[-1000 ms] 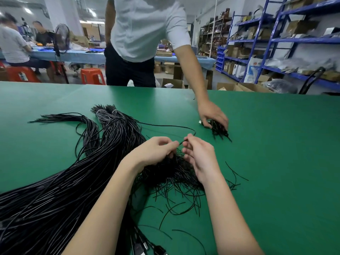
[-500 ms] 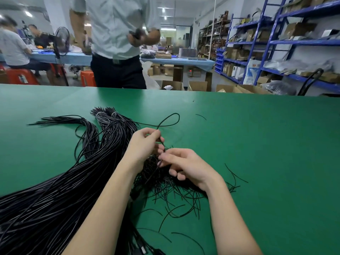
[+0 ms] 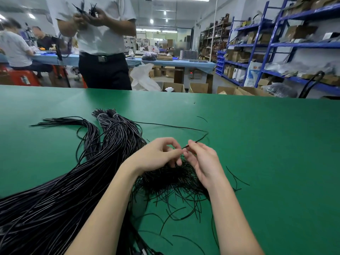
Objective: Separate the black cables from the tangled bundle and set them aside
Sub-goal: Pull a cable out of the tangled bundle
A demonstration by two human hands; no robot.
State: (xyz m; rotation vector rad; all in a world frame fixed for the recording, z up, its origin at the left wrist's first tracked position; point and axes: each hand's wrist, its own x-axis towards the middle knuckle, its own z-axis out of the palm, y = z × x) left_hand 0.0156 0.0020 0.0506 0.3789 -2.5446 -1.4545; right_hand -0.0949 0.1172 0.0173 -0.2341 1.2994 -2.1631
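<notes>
Hands, left (image 3: 158,153) and right (image 3: 200,159), both pinching one cable (image 3: 176,127) end above tangled bundle (image 3: 171,179). Runs far-right, then loops back toward desk (image 3: 266,144) far-left edge.

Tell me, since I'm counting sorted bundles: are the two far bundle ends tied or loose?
Tied. A pale band wraps each of the two bundle ends; the cables fanned out left of them show none.

A single head view looks forward and down from just above the table (image 3: 257,162), close over both forearms at bottom centre (wide-angle, so edges bend), with the far workshop shelves (image 3: 294,45) across the top
</notes>
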